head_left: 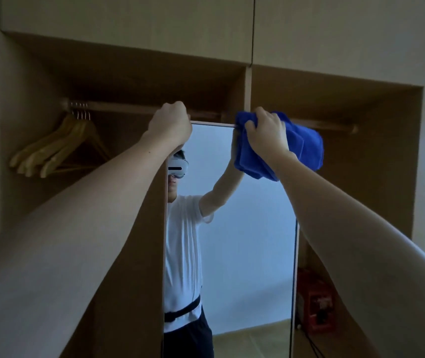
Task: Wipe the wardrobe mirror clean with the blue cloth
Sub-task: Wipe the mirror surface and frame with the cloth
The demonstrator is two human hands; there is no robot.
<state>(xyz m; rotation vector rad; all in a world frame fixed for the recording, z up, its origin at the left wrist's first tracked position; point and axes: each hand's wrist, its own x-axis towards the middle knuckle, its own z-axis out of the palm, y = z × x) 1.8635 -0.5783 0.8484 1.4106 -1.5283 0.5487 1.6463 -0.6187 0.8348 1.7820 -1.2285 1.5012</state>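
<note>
Head view, dim room, wardrobe [335, 47], mirror [245, 228]

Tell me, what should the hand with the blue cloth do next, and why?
Probably drag the blue cloth down onto the glass. The right hand grips it bunched at the mirror top edge, the left hand holds that edge near the other corner, and all the glass lies below.

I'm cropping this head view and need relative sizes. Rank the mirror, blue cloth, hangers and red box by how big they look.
1. mirror
2. hangers and blue cloth: look alike, not ranked
3. red box, partly hidden behind the mirror's edge and dim
</note>
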